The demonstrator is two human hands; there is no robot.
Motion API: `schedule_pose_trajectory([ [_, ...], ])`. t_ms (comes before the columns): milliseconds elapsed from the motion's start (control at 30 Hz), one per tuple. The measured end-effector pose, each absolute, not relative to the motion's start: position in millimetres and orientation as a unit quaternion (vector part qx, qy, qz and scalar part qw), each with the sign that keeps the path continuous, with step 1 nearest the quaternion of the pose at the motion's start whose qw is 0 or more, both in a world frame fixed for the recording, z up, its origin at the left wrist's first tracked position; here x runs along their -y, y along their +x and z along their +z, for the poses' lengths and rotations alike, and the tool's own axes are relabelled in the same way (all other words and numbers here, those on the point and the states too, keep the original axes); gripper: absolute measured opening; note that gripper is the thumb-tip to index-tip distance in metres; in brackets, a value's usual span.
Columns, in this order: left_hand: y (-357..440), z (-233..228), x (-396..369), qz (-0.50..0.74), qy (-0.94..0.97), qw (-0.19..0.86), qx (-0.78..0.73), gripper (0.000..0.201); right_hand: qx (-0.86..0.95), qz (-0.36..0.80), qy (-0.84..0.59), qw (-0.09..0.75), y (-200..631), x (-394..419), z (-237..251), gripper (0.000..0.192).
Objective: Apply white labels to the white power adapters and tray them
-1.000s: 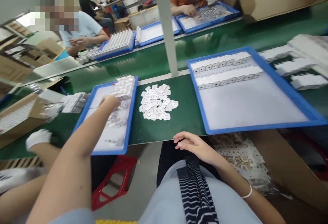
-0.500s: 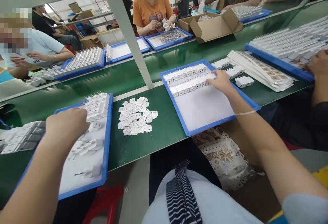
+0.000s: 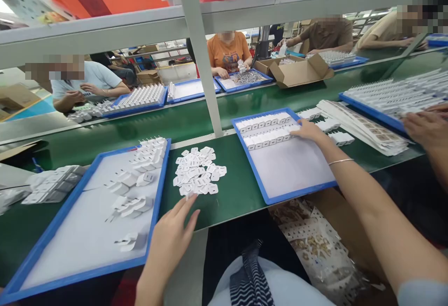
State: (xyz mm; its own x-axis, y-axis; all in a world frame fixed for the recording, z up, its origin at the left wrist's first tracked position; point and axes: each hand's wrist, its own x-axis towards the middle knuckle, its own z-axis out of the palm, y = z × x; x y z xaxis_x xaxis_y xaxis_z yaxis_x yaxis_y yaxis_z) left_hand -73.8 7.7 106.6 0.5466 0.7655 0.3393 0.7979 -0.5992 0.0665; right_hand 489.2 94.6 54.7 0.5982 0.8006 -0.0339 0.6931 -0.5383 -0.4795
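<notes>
Smooth green bench [image 3: 243, 182] in a crowded workshop, with thin white covers [image 3: 196, 173] heaped between blue-rimmed trays [image 3: 289, 168], left hand [image 3: 171, 236] spread loosely at the heap's edge, right hand [image 3: 311, 132] at boxy plugs [image 3: 269, 138]; cannot tell if gripping

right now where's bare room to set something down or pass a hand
Free: near half of the right tray, below its plug rows; left side of the left tray, beside loose plugs; the green bench between white pieces and right tray. Crowded: left tray's far right corner; around the sheets.
</notes>
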Motion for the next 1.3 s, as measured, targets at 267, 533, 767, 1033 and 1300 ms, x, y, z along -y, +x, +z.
schedule_pose_trajectory([
  [267, -42.3, 90.2, 12.8, -0.204, -0.854, -0.167, 0.448, 0.035, 0.452, 0.152, -0.853, 0.212, 481.2, -83.6, 65.6, 0.073],
  [533, -47.4, 83.0, 16.9, -0.232, -0.800, -0.296, 0.467, 0.036, 0.388, 0.147, -0.858, 0.302, 456.0, -59.4, 85.4, 0.074],
  [767, -43.5, 72.4, 6.8, -0.311, -0.731, -0.394, 0.463, 0.052, 0.409, 0.289, -0.716, 0.485, 374.2, -5.1, 123.2, 0.071],
  [1033, -1.1, 57.1, -12.5, -0.370, -0.588, -0.673, 0.253, 0.111, 0.195, 0.847, -0.240, 0.432, 189.6, 43.7, 89.5, 0.063],
  [1300, -9.0, 68.1, 6.0, -0.296, -0.476, -0.788, 0.254, 0.083, 0.054, 0.908, -0.186, 0.372, 159.7, 51.3, 69.5, 0.053],
])
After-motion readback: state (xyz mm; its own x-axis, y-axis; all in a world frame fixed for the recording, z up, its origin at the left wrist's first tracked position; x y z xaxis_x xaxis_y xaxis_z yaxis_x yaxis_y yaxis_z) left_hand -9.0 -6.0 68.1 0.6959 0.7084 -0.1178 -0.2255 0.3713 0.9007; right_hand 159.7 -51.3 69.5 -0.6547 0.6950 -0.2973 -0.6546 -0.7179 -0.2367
